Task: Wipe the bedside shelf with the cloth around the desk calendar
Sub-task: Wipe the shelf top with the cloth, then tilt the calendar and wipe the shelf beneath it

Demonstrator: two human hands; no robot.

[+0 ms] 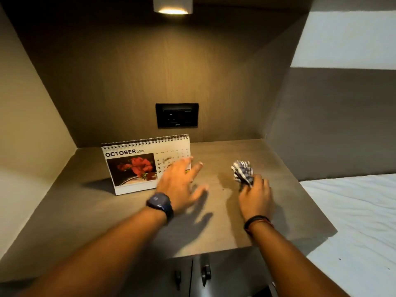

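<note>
Wood shelf point(132, 211) in a lamp-lit niche, bed point(353, 211) alongside — calendar point(139, 166) upright at left; left hand point(180, 185) spread before it; right hand point(256, 196) pinching the cloth point(242, 170).

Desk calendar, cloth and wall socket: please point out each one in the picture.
Desk calendar point(132, 168): head view, on the flower photo of its front page.
Cloth point(242, 171): head view, on the bunched striped fabric above the right hand's fingers.
Wall socket point(177, 115): head view, on the middle of the black plate.

head view, close, looking forward and down onto the shelf point(107, 211)
</note>
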